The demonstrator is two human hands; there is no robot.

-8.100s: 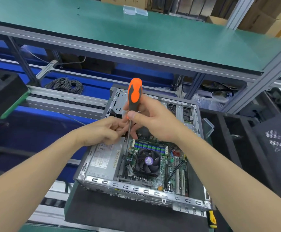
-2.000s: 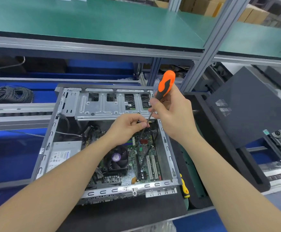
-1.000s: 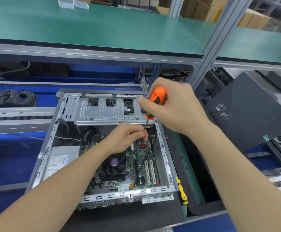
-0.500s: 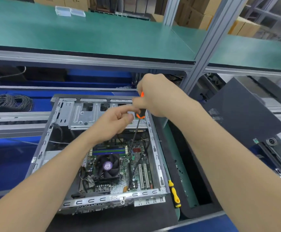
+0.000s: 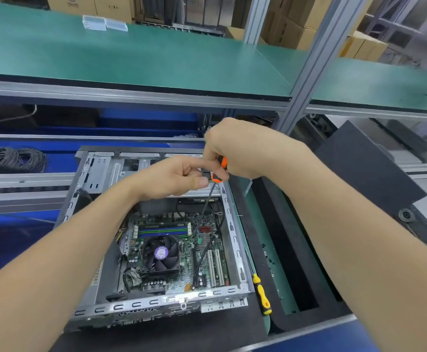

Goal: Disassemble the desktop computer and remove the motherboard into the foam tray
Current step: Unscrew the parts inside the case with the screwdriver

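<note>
The left hand [image 5: 174, 177] is sitting higher than a second ago, lifted off the motherboard [image 5: 189, 247] to the drive cage [image 5: 110, 171], and is pinching the screwdriver [image 5: 214, 177] just below its handle. The right hand [image 5: 235, 148] is wrapping around that handle, the shaft slanting down into the case [image 5: 232, 237]. The motherboard is lying inside the case on the worktop [image 5: 181, 336], with a yellow screwdriver [image 5: 262, 294] lying just right of it.
</note>
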